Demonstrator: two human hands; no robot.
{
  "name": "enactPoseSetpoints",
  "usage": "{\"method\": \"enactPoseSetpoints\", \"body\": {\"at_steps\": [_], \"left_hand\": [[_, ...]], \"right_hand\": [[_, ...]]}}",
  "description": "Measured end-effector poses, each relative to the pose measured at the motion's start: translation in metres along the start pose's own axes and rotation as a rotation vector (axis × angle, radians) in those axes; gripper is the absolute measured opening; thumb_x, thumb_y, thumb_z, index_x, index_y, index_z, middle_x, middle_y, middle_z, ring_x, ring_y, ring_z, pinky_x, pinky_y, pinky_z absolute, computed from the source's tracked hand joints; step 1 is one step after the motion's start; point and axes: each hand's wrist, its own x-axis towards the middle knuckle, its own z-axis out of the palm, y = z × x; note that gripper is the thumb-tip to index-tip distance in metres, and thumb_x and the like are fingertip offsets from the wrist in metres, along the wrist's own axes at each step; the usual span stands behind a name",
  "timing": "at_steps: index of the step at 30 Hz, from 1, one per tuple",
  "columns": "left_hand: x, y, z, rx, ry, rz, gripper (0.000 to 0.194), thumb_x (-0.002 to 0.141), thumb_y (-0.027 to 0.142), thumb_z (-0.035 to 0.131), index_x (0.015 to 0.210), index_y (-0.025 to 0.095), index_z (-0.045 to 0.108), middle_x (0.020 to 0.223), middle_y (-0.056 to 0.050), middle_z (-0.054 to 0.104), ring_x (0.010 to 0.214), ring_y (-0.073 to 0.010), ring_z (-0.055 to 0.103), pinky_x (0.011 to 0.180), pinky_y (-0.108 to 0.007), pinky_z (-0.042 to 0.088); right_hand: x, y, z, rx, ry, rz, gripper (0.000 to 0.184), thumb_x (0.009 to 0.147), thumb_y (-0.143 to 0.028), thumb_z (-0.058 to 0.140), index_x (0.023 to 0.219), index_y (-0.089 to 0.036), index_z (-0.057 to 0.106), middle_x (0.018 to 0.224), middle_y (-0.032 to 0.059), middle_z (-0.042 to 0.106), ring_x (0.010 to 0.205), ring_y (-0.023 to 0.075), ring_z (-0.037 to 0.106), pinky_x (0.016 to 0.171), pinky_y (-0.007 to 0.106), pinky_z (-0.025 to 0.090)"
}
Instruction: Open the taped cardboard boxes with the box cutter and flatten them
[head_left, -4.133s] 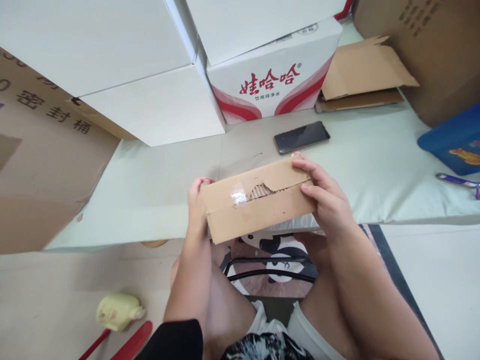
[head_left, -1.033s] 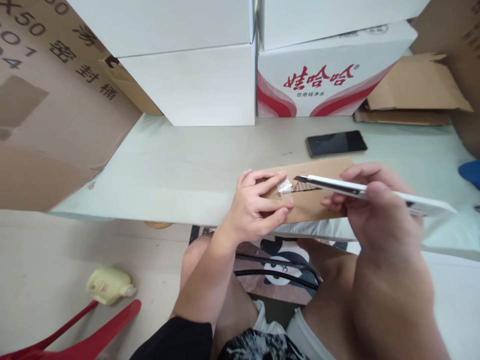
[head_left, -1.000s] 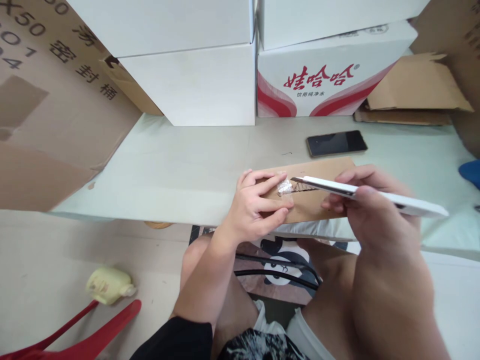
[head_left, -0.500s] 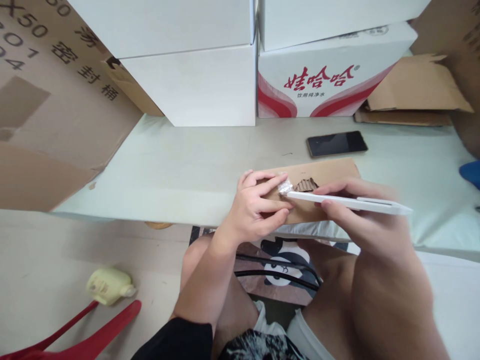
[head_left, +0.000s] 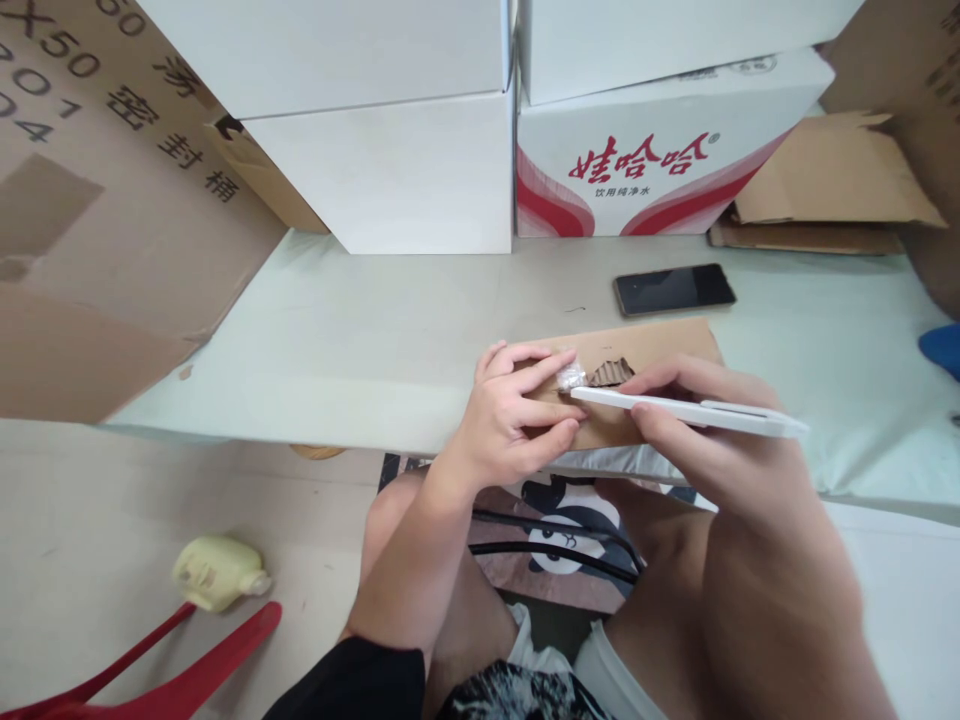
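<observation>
One cardboard box [head_left: 675,340] | left hand [head_left: 510,415] atop | right hand [head_left: 735,455] holding cutter [head_left: 690,410]

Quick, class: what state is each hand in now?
Left hand: open, spread on the cardboard box.
Right hand: closed, holding the white cutter.

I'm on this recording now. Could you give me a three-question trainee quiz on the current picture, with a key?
1. Fill in: the slim white tool is held in the ____ hand.
2. True or false: the phone lies beyond the small torn carton, not on it.
3. Where are the fingers of the left hand? A: on the phone. B: on the small torn carton. C: on the yellow bottle.

Key: 1. right hand; 2. true; 3. B.
</observation>
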Motion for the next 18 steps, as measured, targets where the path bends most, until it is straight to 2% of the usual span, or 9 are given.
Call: {"method": "enactPoseSetpoints", "body": {"at_steps": [5,9,13,18], "left_hand": [[-0.0002,0.0005,-0.0002,0.014,-0.020,-0.031,0.028,0.094,0.044,0.058,0.097,0.034,0.084,0.140,-0.005,0.068,0.128,-0.0289,0.054,0.114,-0.058,0.034],[-0.0002,0.0014,-0.0007,0.018,-0.034,-0.053,0.027,0.093,0.044,0.058,0.096,0.035,0.084,0.140,-0.004,0.068,0.129,-0.0282,0.054,0.115,-0.057,0.032],[0.0004,0.0024,-0.0011,0.015,-0.037,-0.063,0.027,0.093,0.044,0.059,0.094,0.035,0.084,0.139,-0.003,0.069,0.128,-0.0284,0.054,0.115,-0.057,0.033],[0.0014,0.0032,-0.0018,0.018,-0.031,-0.050,0.030,0.094,0.044,0.057,0.093,0.032,0.085,0.138,-0.005,0.069,0.127,-0.0292,0.054,0.112,-0.057,0.035]], "right_hand": [[-0.0019,-0.0025,0.0037,0.087,0.101,0.040,0.012,0.078,-0.013,0.062,0.074,-0.020,0.072,0.061,0.0001,0.066,0.051,0.0117,0.053,0.044,0.025,0.038],[0.0021,0.0034,-0.0015,0.069,0.045,-0.035,0.009,0.076,-0.015,0.064,0.073,-0.020,0.071,0.062,0.0008,0.068,0.052,0.0129,0.055,0.044,0.025,0.040],[0.0051,0.0029,-0.0047,0.034,-0.026,-0.047,0.010,0.076,-0.017,0.064,0.078,-0.021,0.073,0.064,0.0004,0.069,0.051,0.0121,0.055,0.045,0.024,0.040],[0.0024,-0.0002,-0.0016,0.026,0.000,-0.008,0.009,0.077,-0.019,0.065,0.080,-0.020,0.074,0.066,0.0004,0.070,0.052,0.0114,0.055,0.045,0.023,0.039]]}}
